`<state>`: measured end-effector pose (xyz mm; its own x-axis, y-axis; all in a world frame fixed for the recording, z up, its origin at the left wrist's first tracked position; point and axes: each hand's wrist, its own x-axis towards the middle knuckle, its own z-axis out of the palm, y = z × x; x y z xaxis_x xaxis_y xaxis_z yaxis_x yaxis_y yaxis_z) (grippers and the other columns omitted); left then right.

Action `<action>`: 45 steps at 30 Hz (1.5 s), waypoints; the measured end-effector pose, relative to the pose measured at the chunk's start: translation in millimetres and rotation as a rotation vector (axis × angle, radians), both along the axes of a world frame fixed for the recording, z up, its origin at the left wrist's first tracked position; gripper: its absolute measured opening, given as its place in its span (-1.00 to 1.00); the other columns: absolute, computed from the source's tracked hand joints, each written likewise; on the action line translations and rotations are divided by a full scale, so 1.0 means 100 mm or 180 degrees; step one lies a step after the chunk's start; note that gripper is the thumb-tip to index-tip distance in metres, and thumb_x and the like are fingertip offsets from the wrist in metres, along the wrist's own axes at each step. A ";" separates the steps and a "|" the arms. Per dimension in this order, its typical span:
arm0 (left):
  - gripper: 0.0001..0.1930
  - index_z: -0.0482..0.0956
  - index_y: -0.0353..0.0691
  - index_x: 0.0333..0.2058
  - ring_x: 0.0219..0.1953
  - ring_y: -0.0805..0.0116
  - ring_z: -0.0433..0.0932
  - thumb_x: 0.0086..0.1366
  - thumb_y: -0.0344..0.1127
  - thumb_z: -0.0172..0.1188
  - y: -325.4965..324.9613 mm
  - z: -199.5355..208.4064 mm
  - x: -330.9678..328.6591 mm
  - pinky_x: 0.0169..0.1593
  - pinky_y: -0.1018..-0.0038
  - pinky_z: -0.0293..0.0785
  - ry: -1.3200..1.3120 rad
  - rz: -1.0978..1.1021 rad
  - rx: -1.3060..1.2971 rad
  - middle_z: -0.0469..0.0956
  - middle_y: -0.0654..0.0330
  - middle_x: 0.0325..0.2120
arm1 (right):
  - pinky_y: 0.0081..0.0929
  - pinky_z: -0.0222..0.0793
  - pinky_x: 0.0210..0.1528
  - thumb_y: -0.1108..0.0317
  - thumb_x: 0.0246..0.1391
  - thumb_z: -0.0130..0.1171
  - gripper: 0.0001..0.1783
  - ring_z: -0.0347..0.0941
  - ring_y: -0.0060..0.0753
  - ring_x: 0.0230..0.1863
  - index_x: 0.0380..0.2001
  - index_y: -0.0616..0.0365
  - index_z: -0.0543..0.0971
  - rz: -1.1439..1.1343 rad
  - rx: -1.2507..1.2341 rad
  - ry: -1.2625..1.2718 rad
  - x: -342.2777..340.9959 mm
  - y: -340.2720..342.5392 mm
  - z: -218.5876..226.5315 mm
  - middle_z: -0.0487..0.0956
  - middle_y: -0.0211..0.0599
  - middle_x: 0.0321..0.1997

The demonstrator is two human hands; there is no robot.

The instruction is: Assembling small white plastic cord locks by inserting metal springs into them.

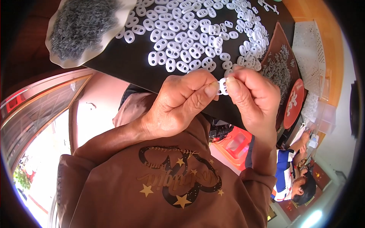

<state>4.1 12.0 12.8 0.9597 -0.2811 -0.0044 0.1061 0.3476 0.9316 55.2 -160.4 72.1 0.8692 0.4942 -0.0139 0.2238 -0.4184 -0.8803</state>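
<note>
My left hand (180, 103) and my right hand (254, 99) meet over the near edge of the dark table. Both pinch one small white plastic piece (222, 87) with holes between thumbs and fingers. The fingertips cover much of it. Just beyond my hands lie many loose white oval two-hole plastic pieces (180, 37), some stacked or leaning on each other.
At the far left sits a pale wavy-edged tray (99, 46) heaped with small grey springy-looking bits (81, 26). On the right are more grey bits (276, 72) on a brown sheet and a red plate (294, 108) of white parts. Another person (294, 174) sits at lower right.
</note>
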 end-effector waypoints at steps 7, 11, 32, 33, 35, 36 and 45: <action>-0.75 0.49 -0.29 -0.26 -0.48 0.64 0.31 0.45 -0.22 -0.03 -0.01 0.00 -0.02 -0.37 0.65 0.24 0.0013 0.0095 0.0050 0.41 0.38 -0.53 | -0.41 0.40 -0.56 0.25 -0.14 0.44 -0.55 0.46 -0.27 -0.56 -0.21 0.27 0.53 0.0511 -0.0722 -0.1641 -0.03 -0.03 -0.10 0.53 -0.23 -0.41; -0.76 0.49 -0.31 -0.25 -0.44 0.59 0.40 0.45 -0.24 -0.03 0.00 0.01 -0.01 -0.32 0.62 0.30 0.0658 -0.0192 -0.0416 0.45 0.31 -0.50 | -0.40 0.41 -0.56 0.24 -0.23 0.49 -0.44 0.45 -0.26 -0.57 -0.14 0.24 0.51 0.0541 -0.0756 -0.1717 -0.02 -0.07 -0.16 0.48 -0.23 -0.37; -0.76 0.43 -0.34 -0.42 -0.46 0.70 0.32 0.44 -0.35 -0.03 -0.10 0.01 0.03 -0.42 0.66 0.29 0.0461 0.0056 -0.0676 0.38 0.37 -0.55 | -0.46 0.34 -0.65 0.39 -0.24 0.40 -0.59 0.42 -0.32 -0.63 -0.27 0.24 0.50 0.0478 -0.1047 -0.2057 -0.10 0.00 -0.21 0.41 -0.31 -0.46; -0.76 0.42 -0.34 -0.45 -0.47 0.69 0.32 0.42 -0.38 -0.03 -0.07 0.05 0.04 -0.42 0.65 0.29 0.0476 0.0036 -0.0486 0.38 0.37 -0.55 | -0.45 0.33 -0.66 0.38 -0.23 0.40 -0.60 0.41 -0.32 -0.64 -0.28 0.23 0.49 0.0574 -0.1043 -0.2050 -0.10 -0.01 -0.20 0.39 -0.32 -0.48; -0.77 0.41 -0.35 -0.48 -0.47 0.69 0.32 0.39 -0.41 -0.02 -0.06 0.09 0.04 -0.42 0.64 0.29 0.0491 0.0017 -0.0298 0.38 0.37 -0.55 | -0.44 0.33 -0.66 0.37 -0.21 0.40 -0.62 0.40 -0.32 -0.65 -0.30 0.22 0.49 0.0606 -0.1080 -0.2040 -0.09 0.01 -0.15 0.38 -0.32 -0.49; -0.77 0.40 -0.35 -0.50 -0.48 0.68 0.32 0.38 -0.43 -0.02 -0.07 0.10 0.04 -0.42 0.62 0.29 0.0501 0.0069 -0.0336 0.38 0.36 -0.56 | -0.43 0.32 -0.66 0.35 -0.20 0.40 -0.63 0.39 -0.31 -0.65 -0.32 0.21 0.49 0.0640 -0.1114 -0.2032 -0.09 0.01 -0.13 0.38 -0.33 -0.50; -0.78 0.32 -0.35 -0.55 -0.57 0.53 0.32 0.28 -0.43 0.01 -0.04 -0.01 0.05 -0.49 0.47 0.26 -0.0005 -0.0080 0.0273 0.31 0.18 -0.65 | -0.40 0.24 -0.67 0.40 -0.25 0.37 -0.70 0.32 -0.33 -0.69 -0.59 0.13 0.38 0.0563 -0.1050 -0.1863 -0.13 0.02 -0.14 0.28 -0.37 -0.59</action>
